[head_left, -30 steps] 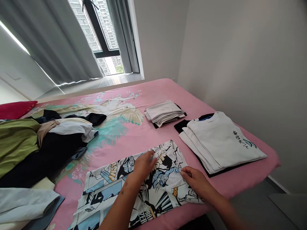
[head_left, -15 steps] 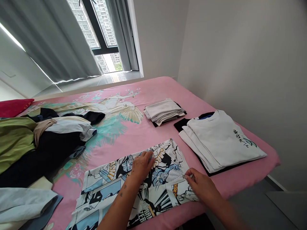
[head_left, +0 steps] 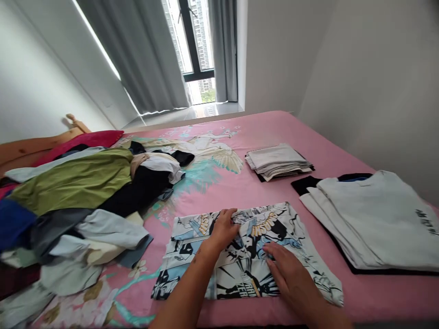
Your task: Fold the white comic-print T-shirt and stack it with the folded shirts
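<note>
A white comic-print garment (head_left: 254, 237) with black, blue and yellow figures lies partly folded near the front edge of the bed. My left hand (head_left: 224, 230) is on its upper middle, fingers bent and closed on a gathered ridge of the cloth. Lower and to the right, my right hand (head_left: 286, 267) has its fingertips and thumb closed on the fabric near the middle. The garment's right side spreads out flat beyond this hand. My forearms cover parts of its lower edge.
On the right is a stack of folded white T-shirts (head_left: 373, 219) with black cloth under it. A smaller folded pile (head_left: 277, 160) lies farther back. Loose clothes (head_left: 78, 178) are heaped on the left of the pink bedsheet (head_left: 219, 192). A grey curtain (head_left: 140, 55) hangs by the window.
The view has swung left, showing more of the clothes heap. My right hand has moved from the garment's right edge inward, closer to my left hand. The garment's lower right side now spreads wider.
</note>
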Demonstrator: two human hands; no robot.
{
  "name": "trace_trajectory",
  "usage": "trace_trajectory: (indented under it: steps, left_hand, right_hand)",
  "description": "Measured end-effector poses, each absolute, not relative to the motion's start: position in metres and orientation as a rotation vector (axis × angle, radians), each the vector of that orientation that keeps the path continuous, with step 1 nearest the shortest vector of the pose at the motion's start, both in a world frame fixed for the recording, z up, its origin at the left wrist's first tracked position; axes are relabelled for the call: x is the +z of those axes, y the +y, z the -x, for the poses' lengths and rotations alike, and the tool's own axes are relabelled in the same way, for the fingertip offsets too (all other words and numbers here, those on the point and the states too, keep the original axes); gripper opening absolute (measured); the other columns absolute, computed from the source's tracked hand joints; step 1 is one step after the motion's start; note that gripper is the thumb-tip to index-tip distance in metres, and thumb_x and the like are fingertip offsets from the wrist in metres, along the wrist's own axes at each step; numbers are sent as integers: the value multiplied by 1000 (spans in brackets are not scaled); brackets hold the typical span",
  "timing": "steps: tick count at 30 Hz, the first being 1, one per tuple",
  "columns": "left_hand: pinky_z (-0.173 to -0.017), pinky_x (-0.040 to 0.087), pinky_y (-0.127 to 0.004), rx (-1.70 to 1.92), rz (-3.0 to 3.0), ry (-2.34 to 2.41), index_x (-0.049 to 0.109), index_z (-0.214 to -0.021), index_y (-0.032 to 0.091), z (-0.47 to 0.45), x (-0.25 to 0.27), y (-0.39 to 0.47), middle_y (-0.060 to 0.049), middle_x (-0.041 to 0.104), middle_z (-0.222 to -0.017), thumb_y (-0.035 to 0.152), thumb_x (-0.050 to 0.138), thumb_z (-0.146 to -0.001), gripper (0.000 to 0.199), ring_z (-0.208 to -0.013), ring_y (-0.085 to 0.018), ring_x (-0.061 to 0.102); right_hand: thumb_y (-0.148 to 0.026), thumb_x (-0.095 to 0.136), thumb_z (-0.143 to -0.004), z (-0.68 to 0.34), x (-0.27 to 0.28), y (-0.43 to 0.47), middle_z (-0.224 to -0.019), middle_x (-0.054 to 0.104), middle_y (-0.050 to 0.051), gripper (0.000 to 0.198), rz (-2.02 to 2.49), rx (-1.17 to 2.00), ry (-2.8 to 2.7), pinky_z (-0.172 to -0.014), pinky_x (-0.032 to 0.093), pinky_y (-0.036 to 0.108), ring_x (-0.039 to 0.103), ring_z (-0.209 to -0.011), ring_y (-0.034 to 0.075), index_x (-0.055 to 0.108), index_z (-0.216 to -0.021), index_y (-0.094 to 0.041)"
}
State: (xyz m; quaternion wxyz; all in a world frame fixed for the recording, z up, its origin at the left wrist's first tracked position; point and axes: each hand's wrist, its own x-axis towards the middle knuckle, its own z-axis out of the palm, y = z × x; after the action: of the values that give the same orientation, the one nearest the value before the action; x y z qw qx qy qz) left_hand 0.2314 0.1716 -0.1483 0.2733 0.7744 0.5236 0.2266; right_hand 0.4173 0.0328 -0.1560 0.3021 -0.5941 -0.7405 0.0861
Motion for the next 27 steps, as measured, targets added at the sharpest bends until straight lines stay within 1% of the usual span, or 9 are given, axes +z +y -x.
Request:
trace_trajectory:
  steps: [4,8,11,15,18,20,22,25,27]
  left_hand:
    - [-98,40,-40,767,-2069,1661,54,-115,17,-151,-148,139,-10,56,-114,21,53,-79,36,-110,-22,51]
    - [-94,43,-47,827,-2011,2027,58,-108,17,-49,-166,82,-10,62,-107,30,51,-81,30,-104,-25,55]
    - [-90,47,-47,782,-2001,2094,63,-101,20,2,-183,43,-9,64,-102,31,49,-82,26,-101,-25,58]
    - [-94,47,-42,746,-2065,1991,65,-98,24,26,-192,16,-7,63,-112,18,41,-83,30,-110,-22,56]
    - [-95,46,-40,622,-2126,2035,64,-106,25,30,-192,11,-7,61,-119,21,42,-85,31,-114,-22,53]
    - [-96,44,-43,488,-2215,2076,59,-118,26,32,-193,11,-7,57,-127,28,46,-85,35,-120,-25,49]
    - [-101,38,-47,350,-2340,2048,49,-129,28,36,-194,11,-6,48,-137,28,47,-84,46,-127,-27,43]
    - [-107,25,-54,173,-2451,1925,34,-138,31,44,-192,16,-4,35,-146,24,45,-83,58,-134,-28,32]
    - [-108,20,-58,72,-2450,1786,23,-142,34,49,-186,23,-4,26,-150,25,47,-81,65,-137,-29,24]
  right_hand:
    - [-28,43,-89,-371,-167,35,-132,51,7,39,1426,125,-2199,-101,41,47,44,-125,23,47,-127,-20]
    - [-25,40,-90,-316,-167,35,-138,45,6,43,1278,158,-2367,-103,40,45,38,-129,21,43,-133,-20]
    - [-23,40,-89,-267,-163,39,-142,38,8,48,1218,248,-2446,-106,36,45,34,-131,23,39,-136,-16]
    - [-30,38,-90,-203,-162,56,-145,31,11,51,1301,417,-2389,-109,29,47,26,-135,27,38,-137,-12]
    - [-33,35,-91,-167,-171,75,-147,27,10,52,1390,476,-2278,-113,20,46,19,-137,26,36,-138,-12]
    - [-33,35,-91,-153,-182,85,-147,26,11,53,1448,498,-2250,-114,17,48,18,-137,27,36,-138,-10]
    - [-32,36,-90,-147,-195,92,-146,27,12,54,1481,507,-2265,-113,15,49,19,-137,28,36,-138,-8]
    - [-31,33,-91,-146,-211,94,-146,28,11,53,1484,455,-2278,-114,14,49,19,-137,26,36,-138,-8]
    - [-30,29,-92,-147,-215,94,-146,29,10,51,1483,409,-2269,-114,14,47,19,-137,24,34,-139,-10]
